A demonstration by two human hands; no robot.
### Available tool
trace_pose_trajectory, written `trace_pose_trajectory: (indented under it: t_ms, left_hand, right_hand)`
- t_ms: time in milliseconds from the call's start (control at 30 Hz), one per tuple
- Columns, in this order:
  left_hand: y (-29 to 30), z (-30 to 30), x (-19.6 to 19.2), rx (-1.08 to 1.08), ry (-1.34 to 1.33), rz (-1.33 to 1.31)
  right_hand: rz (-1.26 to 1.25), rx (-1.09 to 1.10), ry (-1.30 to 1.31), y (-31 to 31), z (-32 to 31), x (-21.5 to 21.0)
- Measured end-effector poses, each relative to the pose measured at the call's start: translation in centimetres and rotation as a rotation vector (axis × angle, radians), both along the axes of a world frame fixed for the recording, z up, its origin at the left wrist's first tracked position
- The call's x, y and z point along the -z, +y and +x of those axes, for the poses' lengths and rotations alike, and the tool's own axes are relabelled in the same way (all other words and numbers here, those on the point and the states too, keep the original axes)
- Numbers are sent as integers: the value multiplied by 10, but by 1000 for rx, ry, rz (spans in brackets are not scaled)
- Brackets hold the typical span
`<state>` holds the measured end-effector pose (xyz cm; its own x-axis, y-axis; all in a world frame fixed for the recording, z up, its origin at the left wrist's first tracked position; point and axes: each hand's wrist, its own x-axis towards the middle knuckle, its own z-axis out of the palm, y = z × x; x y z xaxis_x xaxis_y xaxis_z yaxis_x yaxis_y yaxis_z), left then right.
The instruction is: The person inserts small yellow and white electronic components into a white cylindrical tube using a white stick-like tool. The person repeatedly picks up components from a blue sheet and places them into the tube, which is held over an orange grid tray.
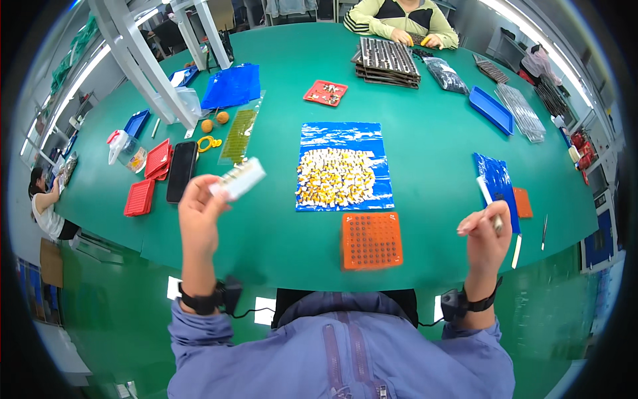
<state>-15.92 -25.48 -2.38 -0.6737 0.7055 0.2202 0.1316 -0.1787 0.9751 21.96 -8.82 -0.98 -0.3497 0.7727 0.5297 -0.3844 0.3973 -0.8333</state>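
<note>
My left hand [198, 211] is raised above the green table [432, 153] and grips a small white rectangular block [239, 179] with a row of small parts along one side. My right hand [484, 229] is lifted at the right and pinches a thin white stick-like tool [487, 196]. Between the hands, an orange perforated tray [371, 240] lies near the table's front edge. Behind it a blue sheet [340, 136] carries a heap of small yellow and white parts [334, 176].
Red trays [139, 197], a black phone [181, 170] and a clear packet [239, 136] lie at the left. A blue sheet [495, 176], a small orange tray [523, 202] and blue trays [490, 109] are at the right. Another person [399, 20] sits opposite by stacked dark trays [389, 61].
</note>
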Motion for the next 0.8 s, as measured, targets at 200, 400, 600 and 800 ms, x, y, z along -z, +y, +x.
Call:
trace_pose_trajectory:
  t_ms: [200, 400, 600, 800]
  left_hand:
    - [-5, 111, -21, 103, -12, 84]
    - [-7, 141, -15, 136, 227, 154]
    - [-12, 149, -14, 72, 489, 197]
    - [-12, 148, -14, -39, 792, 230]
  right_hand:
    - [727, 19, -247, -60, -84, -32]
    - [919, 174, -194, -69, -111, -19]
    - [930, 208, -211, -74, -112, -11]
    - [982, 206, -239, -77, -110, -17]
